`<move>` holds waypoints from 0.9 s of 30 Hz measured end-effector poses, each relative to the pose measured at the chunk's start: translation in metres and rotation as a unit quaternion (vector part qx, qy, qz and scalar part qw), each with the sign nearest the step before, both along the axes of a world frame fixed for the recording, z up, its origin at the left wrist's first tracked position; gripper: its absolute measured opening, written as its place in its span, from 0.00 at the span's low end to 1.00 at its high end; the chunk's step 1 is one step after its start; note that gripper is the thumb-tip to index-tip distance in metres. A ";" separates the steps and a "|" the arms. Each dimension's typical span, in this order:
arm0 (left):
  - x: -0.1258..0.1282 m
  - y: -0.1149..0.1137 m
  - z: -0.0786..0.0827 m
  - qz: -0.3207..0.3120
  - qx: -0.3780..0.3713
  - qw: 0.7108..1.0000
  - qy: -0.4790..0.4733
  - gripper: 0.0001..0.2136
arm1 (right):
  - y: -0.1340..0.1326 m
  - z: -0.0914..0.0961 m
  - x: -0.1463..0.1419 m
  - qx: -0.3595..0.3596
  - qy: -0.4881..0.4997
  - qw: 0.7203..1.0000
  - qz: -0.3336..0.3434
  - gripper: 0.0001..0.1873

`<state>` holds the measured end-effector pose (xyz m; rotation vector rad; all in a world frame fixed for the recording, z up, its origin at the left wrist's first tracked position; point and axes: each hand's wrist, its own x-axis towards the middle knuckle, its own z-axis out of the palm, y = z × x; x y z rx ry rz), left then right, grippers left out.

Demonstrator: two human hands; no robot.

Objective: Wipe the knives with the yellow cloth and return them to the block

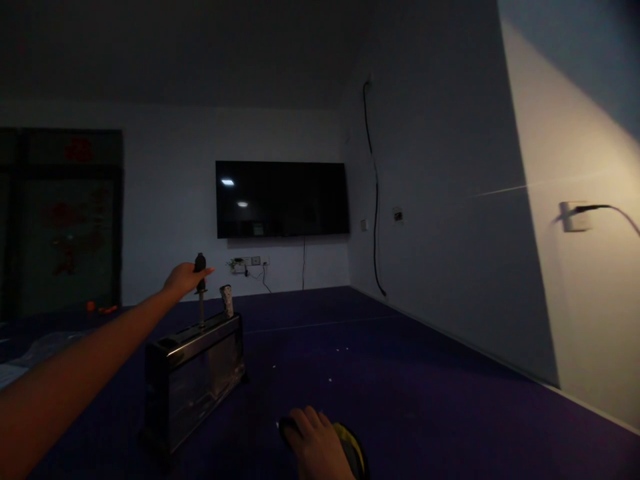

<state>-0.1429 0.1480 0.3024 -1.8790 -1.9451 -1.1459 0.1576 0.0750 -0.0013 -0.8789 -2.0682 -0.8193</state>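
My left hand (184,279) is closed round the black handle (201,263) of what looks like a sharpening steel. Its narrow metal shaft (201,308) stands upright, with the lower end in the top of a knife block (205,340). This block has a dark frame, a shiny top edge and a see-through front. Beside the shaft, a pale patterned handle (227,301) sticks up from the same top. Low in the view, my right hand (320,441) has its fingers curled over a dark, rounded thing with a yellow band (353,445); its kind cannot be made out.
Both hands are over a purple-blue surface (425,380) with a few white specks. Clear plastic (53,348) and small orange pieces (91,306) lie at the left. A television (283,200) hangs on the far wall. At right, a cable (377,220) runs down the wall.
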 end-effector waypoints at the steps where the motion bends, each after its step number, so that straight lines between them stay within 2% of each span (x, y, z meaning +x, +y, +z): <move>1: 0.001 -0.002 0.009 0.000 0.020 1.000 -0.006 0.25 | 0.000 0.000 0.000 -0.003 -0.003 1.000 0.000 0.05; 7: 0.011 -0.020 0.061 -0.008 0.173 0.983 -0.057 0.30 | -0.001 0.001 0.001 -0.018 -0.005 1.000 -0.002 0.06; 10: 0.026 -0.040 0.078 -0.039 0.238 0.969 -0.052 0.28 | -0.004 0.004 0.001 -0.032 -0.004 0.999 -0.001 0.09; 13: 0.050 -0.067 0.081 -0.079 0.280 0.957 -0.004 0.26 | -0.009 0.008 0.002 -0.039 0.002 0.999 -0.002 0.13; 15: 0.068 -0.087 0.069 -0.093 0.309 0.946 0.019 0.20 | -0.011 0.009 0.003 -0.047 0.010 0.999 -0.002 0.16; 16: 0.076 -0.097 0.058 -0.112 0.316 0.941 0.043 0.18 | -0.012 0.010 0.004 -0.055 0.015 0.998 -0.002 0.17; 18: 0.092 -0.116 0.024 -0.138 0.351 0.923 0.079 0.15 | -0.014 0.011 0.005 -0.072 0.032 0.997 -0.002 0.19; 19: 0.098 -0.125 0.001 -0.188 0.385 0.895 0.122 0.12 | -0.014 0.012 0.006 -0.079 0.046 0.996 -0.002 0.21; 21: 0.108 -0.141 -0.052 -0.280 0.412 0.843 0.201 0.11 | -0.016 0.014 0.007 -0.091 0.085 0.992 0.002 0.24; 22: 0.112 -0.147 -0.081 -0.315 0.393 0.827 0.249 0.14 | -0.018 0.016 0.007 -0.098 0.109 0.989 0.009 0.26; 24: 0.119 -0.156 -0.140 -0.332 0.403 0.785 0.334 0.14 | -0.020 0.020 0.009 -0.119 0.165 0.978 0.040 0.26; 25: 0.122 -0.157 -0.167 -0.332 0.425 0.762 0.359 0.11 | -0.021 0.021 0.009 -0.131 0.196 0.970 0.066 0.24; 27: 0.126 -0.154 -0.217 -0.332 0.451 0.739 0.374 0.09 | -0.022 0.022 0.011 -0.161 0.272 0.940 0.126 0.20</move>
